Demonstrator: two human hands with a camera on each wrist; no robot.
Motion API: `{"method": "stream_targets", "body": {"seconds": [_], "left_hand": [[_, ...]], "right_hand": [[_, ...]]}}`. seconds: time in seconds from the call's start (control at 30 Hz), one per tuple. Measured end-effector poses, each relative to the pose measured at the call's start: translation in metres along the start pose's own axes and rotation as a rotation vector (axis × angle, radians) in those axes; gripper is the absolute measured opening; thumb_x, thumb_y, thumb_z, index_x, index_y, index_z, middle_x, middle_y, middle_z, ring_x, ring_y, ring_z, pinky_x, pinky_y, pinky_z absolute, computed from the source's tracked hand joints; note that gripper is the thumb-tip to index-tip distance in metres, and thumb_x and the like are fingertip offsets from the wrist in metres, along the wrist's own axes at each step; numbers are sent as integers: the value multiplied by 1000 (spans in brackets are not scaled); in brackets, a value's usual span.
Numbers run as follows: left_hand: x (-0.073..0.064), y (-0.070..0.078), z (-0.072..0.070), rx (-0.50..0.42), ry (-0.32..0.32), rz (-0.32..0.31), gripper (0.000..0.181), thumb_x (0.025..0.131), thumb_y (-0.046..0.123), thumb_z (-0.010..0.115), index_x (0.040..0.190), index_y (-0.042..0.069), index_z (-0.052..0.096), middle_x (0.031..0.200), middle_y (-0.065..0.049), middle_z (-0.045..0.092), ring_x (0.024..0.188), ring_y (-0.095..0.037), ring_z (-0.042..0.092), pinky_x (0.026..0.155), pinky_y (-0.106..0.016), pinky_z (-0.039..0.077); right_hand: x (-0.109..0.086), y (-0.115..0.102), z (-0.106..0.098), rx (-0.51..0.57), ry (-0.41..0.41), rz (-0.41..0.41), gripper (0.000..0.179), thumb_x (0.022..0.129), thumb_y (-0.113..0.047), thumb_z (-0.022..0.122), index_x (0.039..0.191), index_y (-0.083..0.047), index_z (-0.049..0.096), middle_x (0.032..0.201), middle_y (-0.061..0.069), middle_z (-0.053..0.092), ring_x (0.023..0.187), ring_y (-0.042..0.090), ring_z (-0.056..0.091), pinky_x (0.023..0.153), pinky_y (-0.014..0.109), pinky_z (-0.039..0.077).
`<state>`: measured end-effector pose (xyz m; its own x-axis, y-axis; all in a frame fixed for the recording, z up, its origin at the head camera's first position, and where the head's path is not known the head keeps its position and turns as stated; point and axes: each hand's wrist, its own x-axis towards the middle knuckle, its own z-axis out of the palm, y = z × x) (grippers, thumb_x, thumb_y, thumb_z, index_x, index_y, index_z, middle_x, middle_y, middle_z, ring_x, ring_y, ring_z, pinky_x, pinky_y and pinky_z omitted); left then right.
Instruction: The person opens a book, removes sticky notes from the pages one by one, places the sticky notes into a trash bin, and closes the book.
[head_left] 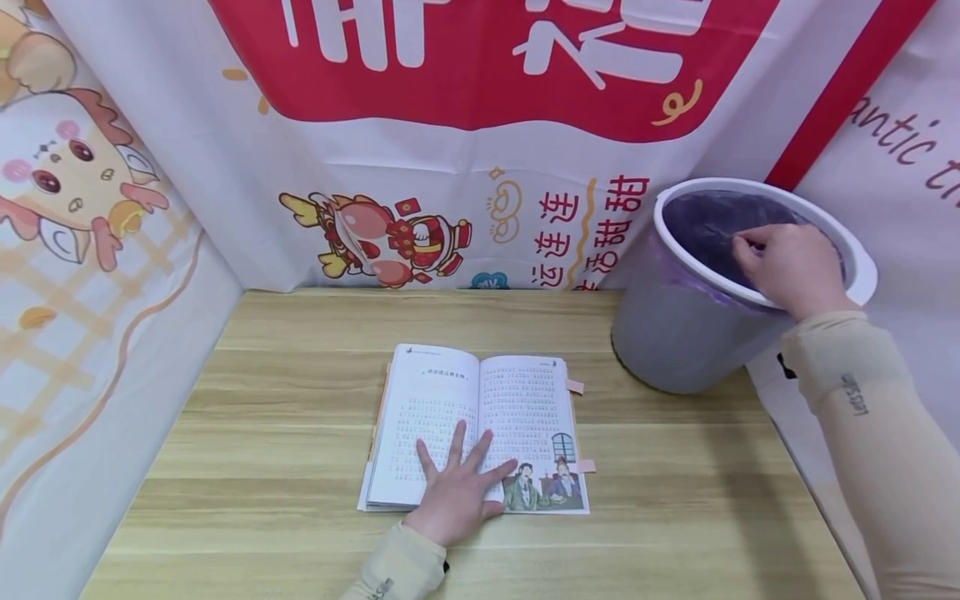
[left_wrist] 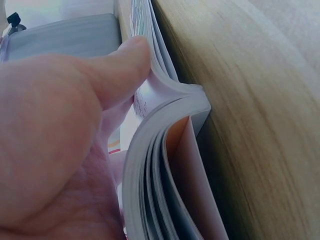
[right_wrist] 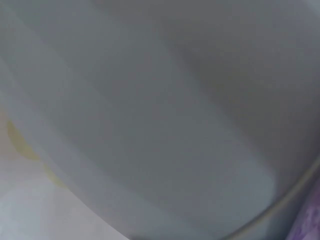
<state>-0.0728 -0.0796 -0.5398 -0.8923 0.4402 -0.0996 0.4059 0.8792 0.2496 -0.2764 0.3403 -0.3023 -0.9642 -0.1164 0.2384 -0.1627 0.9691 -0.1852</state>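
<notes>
Five spread fingers of the left hand lie across the lower part of an open book, near its gutter. The right hand is over the mouth of a gray bin, fingers curled in; whether they pinch anything cannot be told. Pink tabs stick out from the book's right edge. The book lies on the wood-grained table, left of the bin, whose purple liner shows inside a white rim.

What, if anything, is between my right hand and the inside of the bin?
Nothing visible. In the head view, your right hand is at the open mouth of the bin, with no lid. A bag lines it; whether you touch that is unclear.
</notes>
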Motion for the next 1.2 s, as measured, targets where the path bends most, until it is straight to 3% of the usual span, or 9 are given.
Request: {"method": "stream_targets", "body": {"seconds": [0.2,0.33,0.43,0.53,0.63,0.77,0.9,1.03,1.2], "left_hand": [[0,0,-1,-7,-7,-9,61,86,54,67,143,42,50,162,-8,25,147,-46,-2,92,-86,-8],[1,0,0,-2,-9,-9,61,86,55,66,143,42,50,162,-7,24,147,-46,-2,92,-86,-9],[1,0,1,-5,-9,-7,61,86,55,66,143,42,50,162,-7,24,147,-46,-3,92,-86,-9],[1,0,1,-14,-3,-8,60,86,54,66,143,42,51,162,-7,25,147,-46,-3,92,-86,-10],[1,0,2,-18,-2,-9,60,86,54,66,143,42,51,162,-7,24,147,-46,-3,92,-86,-10],[1,0,3,-19,-7,-10,61,86,55,66,143,42,50,162,-7,23,147,-45,-3,92,-86,-11],[1,1,3,-17,-9,-8,62,86,54,67,144,42,50,162,-7,24,147,-45,-3,92,-85,-11],[1,2,2,-11,-6,-5,62,86,54,67,144,42,49,162,-7,24,147,-46,-3,92,-86,-10],[1,2,0,-10,5,-7,63,85,53,68,144,40,50,162,-8,24,147,-46,-1,92,-86,-9]], "right_hand": [[0,-2,-1,0,15,10,43,99,-26,52,122,9,64,85,32,67,90,52,57,87,66,43],[-6,-6,-3,-11,69,28,44,100,-27,52,125,9,62,105,35,64,100,54,56,93,66,43],[-14,-15,-5,-2,237,-19,41,99,-26,53,121,6,66,111,32,65,103,51,58,93,64,45],[-28,-27,-6,59,478,-119,33,97,-23,56,112,2,73,106,25,70,99,45,63,91,58,49],[-45,-37,-3,149,660,-203,28,95,-21,60,106,-1,76,103,19,73,96,42,64,95,46,50],[-72,-50,10,279,811,-254,26,92,-21,64,100,-1,78,100,16,74,94,40,65,97,27,47],[-101,-65,32,380,917,-264,25,89,-21,66,93,0,78,94,15,75,88,40,65,93,22,46],[-130,-77,63,422,887,-314,26,88,-18,65,88,5,76,91,20,73,81,41,63,93,19,45],[-158,-71,117,379,598,-341,18,85,-11,69,97,1,75,97,17,73,86,35,66,94,20,47]]}}
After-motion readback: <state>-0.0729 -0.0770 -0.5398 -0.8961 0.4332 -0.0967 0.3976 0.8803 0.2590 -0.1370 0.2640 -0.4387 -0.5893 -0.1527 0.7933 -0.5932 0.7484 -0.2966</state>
